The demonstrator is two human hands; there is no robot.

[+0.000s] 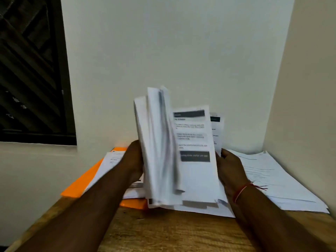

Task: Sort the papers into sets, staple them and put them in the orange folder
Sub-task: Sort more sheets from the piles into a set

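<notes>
I hold a thick stack of printed papers point(196, 171) upright above the table, its lower edge near the tabletop. My left hand point(134, 160) grips the stack's left side, where several blurred sheets point(156, 142) fan out. My right hand point(230, 168) holds the right edge behind the front page; a red thread circles that wrist. The orange folder point(81, 182) lies flat at the left behind my left arm, with white sheets point(112, 160) resting on it. No stapler is visible.
More loose printed sheets point(276, 180) are spread on the wooden table point(172, 231) at the right, against the wall corner. White walls close the back and right. A dark window point(31, 70) is at the upper left.
</notes>
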